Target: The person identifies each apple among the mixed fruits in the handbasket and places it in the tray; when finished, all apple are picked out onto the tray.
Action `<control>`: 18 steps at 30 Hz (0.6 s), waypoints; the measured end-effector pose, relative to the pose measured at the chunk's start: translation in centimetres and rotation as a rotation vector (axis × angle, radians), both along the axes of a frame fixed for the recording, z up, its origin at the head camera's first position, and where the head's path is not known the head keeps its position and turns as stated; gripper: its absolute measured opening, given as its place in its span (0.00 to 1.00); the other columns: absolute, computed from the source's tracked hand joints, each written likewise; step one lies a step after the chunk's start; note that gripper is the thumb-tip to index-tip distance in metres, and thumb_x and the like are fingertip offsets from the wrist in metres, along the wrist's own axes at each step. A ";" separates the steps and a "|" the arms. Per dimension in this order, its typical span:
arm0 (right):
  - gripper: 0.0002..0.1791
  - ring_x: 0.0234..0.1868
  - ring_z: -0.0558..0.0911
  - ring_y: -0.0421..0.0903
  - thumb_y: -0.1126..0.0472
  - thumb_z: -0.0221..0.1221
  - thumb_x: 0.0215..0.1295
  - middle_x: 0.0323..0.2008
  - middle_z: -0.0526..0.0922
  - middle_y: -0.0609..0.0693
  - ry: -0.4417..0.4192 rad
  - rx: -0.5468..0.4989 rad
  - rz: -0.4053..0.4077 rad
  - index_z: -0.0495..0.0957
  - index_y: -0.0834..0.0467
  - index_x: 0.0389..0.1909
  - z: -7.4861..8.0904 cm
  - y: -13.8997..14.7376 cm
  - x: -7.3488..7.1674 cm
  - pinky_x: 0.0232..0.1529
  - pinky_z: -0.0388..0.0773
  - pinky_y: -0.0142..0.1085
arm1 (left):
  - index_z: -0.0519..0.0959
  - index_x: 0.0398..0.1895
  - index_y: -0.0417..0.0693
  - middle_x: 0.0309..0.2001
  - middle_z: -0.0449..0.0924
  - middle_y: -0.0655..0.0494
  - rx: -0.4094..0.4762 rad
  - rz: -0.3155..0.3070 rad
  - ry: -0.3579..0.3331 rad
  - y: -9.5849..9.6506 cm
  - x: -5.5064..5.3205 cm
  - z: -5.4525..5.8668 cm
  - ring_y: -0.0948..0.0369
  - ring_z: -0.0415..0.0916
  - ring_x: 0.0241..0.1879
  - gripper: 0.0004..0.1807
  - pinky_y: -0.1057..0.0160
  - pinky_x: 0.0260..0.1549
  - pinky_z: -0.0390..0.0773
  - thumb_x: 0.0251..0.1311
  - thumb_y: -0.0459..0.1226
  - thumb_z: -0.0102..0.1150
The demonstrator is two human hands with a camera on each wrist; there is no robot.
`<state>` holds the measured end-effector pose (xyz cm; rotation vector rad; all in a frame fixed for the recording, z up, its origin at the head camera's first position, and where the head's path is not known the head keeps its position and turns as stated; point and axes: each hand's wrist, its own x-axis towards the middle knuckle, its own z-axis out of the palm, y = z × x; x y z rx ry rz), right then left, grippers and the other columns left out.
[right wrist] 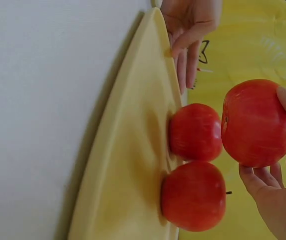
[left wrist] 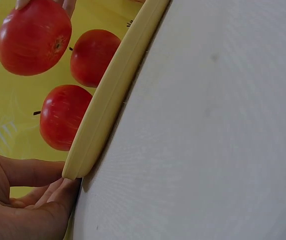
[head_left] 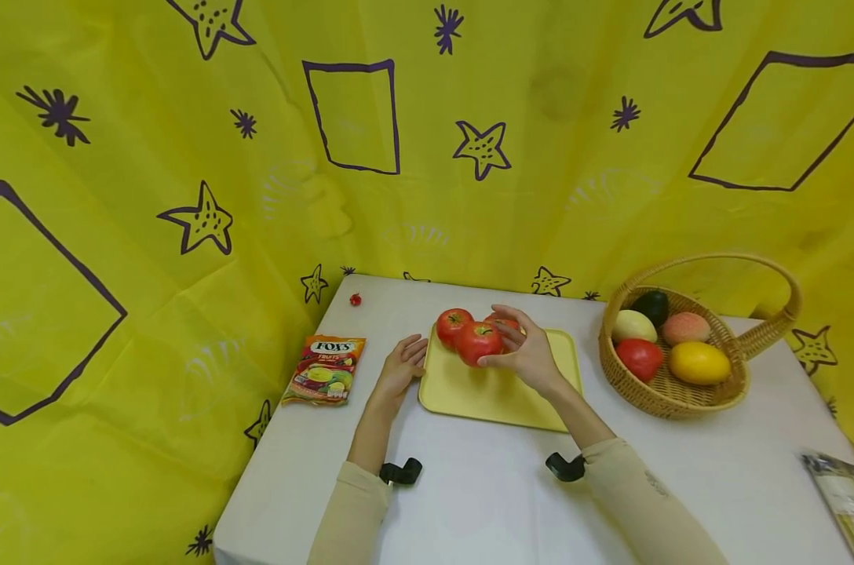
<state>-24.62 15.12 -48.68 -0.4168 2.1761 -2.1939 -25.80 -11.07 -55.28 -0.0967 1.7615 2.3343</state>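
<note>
My right hand [head_left: 531, 361] has hold of a red apple [head_left: 479, 344]. My thumb is on one side and my fingers are bent round the other, as wide apart as the apple is fat. I hold it up in the air above the yellow tray [head_left: 469, 400]. Two more red apples sit on the tray at its far side, close next to each other. One of them [head_left: 452, 326] is on the left, and the other [head_left: 506, 318] is partly hidden behind my right hand.

My left hand [head_left: 399, 370] is at the tray's left edge. My fingers there are loose and nearly straight, and I touch the rim.

To my left, a shiny bag of FOX'S sweets [head_left: 326, 370] lies on the white table [head_left: 483, 494]. A tiny red thing [head_left: 355, 300] is farther back; it is too small to tell what it is.

To my right is a brown basket [head_left: 628, 391] with a big round handle. In it are a yellow fruit [head_left: 700, 363], a red one [head_left: 639, 359], a pale one [head_left: 635, 326], a pinkish one [head_left: 686, 328] and a dark green one [head_left: 651, 308].
</note>
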 end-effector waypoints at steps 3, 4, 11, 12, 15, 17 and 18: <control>0.54 0.70 0.74 0.61 0.80 0.78 0.42 0.69 0.71 0.67 -0.014 0.024 0.015 0.68 0.57 0.74 -0.7 -0.5 -0.1 0.63 0.78 0.34 | 0.58 0.79 0.34 0.76 0.62 0.32 -0.002 0.002 0.005 0.0 -0.1 -0.1 0.43 0.59 0.77 0.45 0.50 0.76 0.63 0.53 0.08 0.44; 0.54 0.70 0.74 0.61 0.80 0.78 0.42 0.69 0.70 0.67 -0.014 0.035 0.020 0.68 0.57 0.74 -0.9 -0.7 -0.2 0.64 0.78 0.35 | 0.58 0.79 0.34 0.76 0.62 0.32 0.001 0.005 0.006 0.1 -0.1 -0.1 0.43 0.60 0.77 0.46 0.50 0.76 0.63 0.52 0.08 0.44; 0.54 0.71 0.73 0.60 0.79 0.78 0.41 0.72 0.71 0.61 0.009 0.106 0.071 0.67 0.63 0.74 -2.3 -1.8 -0.2 0.70 0.72 0.40 | 0.59 0.78 0.34 0.76 0.63 0.33 -0.003 0.010 0.007 0.2 -0.1 0.0 0.43 0.60 0.77 0.45 0.51 0.75 0.63 0.53 0.09 0.45; 0.53 0.71 0.74 0.59 0.79 0.78 0.41 0.71 0.72 0.60 0.009 0.114 0.079 0.68 0.63 0.73 -2.5 -1.9 -0.2 0.71 0.72 0.41 | 0.59 0.79 0.35 0.76 0.63 0.33 -0.007 0.010 0.004 0.2 -0.1 0.0 0.44 0.60 0.77 0.45 0.51 0.75 0.63 0.53 0.09 0.45; 0.52 0.71 0.74 0.58 0.78 0.78 0.43 0.70 0.72 0.59 0.008 0.137 0.103 0.69 0.61 0.73 -3.1 -2.4 -0.2 0.71 0.71 0.43 | 0.59 0.79 0.36 0.76 0.63 0.35 -0.014 0.009 -0.002 0.1 0.0 -0.1 0.45 0.61 0.77 0.45 0.51 0.76 0.63 0.54 0.09 0.45; 0.52 0.71 0.74 0.59 0.77 0.79 0.43 0.70 0.71 0.60 0.011 0.156 0.111 0.70 0.61 0.73 -3.5 -2.6 -0.2 0.72 0.70 0.46 | 0.59 0.79 0.36 0.76 0.63 0.35 -0.012 0.010 -0.006 0.1 0.0 -0.1 0.45 0.61 0.77 0.45 0.51 0.76 0.62 0.54 0.10 0.45; 0.52 0.71 0.73 0.59 0.77 0.79 0.43 0.70 0.70 0.60 0.013 0.163 0.113 0.70 0.61 0.73 -3.6 -2.8 -0.2 0.72 0.70 0.47 | 0.59 0.79 0.36 0.76 0.63 0.35 -0.014 0.009 -0.006 0.1 0.0 -0.1 0.45 0.61 0.77 0.45 0.51 0.76 0.62 0.54 0.10 0.45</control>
